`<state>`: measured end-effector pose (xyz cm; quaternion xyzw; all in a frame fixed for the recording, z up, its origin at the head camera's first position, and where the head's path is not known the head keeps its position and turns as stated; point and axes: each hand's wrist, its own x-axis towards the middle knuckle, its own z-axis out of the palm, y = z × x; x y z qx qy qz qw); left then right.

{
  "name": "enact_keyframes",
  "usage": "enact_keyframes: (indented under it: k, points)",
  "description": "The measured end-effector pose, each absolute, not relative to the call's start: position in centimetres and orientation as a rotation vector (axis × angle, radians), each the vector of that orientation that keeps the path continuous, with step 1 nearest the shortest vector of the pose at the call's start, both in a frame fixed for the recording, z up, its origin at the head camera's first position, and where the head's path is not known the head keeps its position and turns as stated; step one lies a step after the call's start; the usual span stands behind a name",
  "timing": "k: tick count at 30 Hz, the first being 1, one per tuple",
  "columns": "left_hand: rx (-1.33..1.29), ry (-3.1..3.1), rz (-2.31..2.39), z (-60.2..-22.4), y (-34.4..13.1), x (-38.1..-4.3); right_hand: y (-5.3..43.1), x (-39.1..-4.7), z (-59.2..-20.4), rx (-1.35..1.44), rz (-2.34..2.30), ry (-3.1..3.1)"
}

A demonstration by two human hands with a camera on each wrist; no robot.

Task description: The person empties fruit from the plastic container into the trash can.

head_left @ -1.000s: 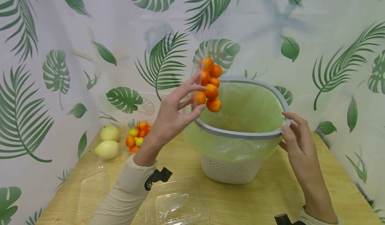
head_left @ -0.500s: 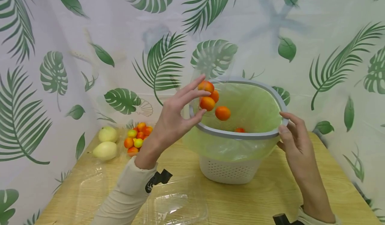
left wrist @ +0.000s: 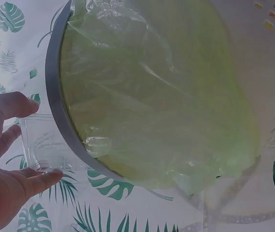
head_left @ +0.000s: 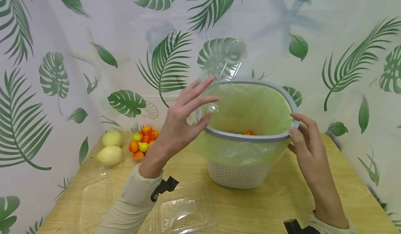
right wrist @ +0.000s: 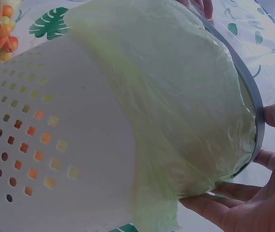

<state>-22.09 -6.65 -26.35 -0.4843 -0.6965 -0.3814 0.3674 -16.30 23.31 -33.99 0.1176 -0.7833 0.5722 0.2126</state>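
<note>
My left hand (head_left: 185, 117) holds a clear plastic container (head_left: 230, 65) tipped on its side over the left part of the bin's mouth. No fruit shows in that container. In the left wrist view, thumb and fingers sit on opposite sides of the clear container (left wrist: 43, 145), beside the grey rim (left wrist: 55, 92). My right hand (head_left: 308, 140) grips the bin's rim at the right, thumb on the near side. The white perforated bin (head_left: 239, 175) stands upright, lined with a pale green bag (head_left: 250, 105). A small orange fruit (head_left: 249, 132) shows inside; the rest of the bin's bottom is hidden.
At the table's back left lie two pale yellow pear-like fruits (head_left: 109, 155) and a heap of small orange and yellow fruits (head_left: 144, 142). A clear plastic container (head_left: 185, 209) lies at the front, and more clear plastic (head_left: 97, 188) lies to its left.
The orange fruits have slid out of the tipped container and dropped into the lined bin. My left hand keeps its grip on the container; the right hand stays on the rim.
</note>
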Motion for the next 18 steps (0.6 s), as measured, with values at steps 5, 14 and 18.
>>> enact_keyframes:
  k: [5, 14, 18]
  points:
    - [-1.152, -1.75, -1.082, -25.2, -7.6, -19.8, 23.1, -16.3, -34.0, 0.317, 1.568, -2.189]
    - [-1.015, -1.636, -1.41, -25.5, -10.5, -17.3, 23.2, -16.2, -33.9, 0.319, 1.546, -2.199]
    - [-0.879, -1.584, -1.562, -26.6, -12.3, -16.6, 23.3, -16.2, -33.9, 0.306, 1.548, -2.201]
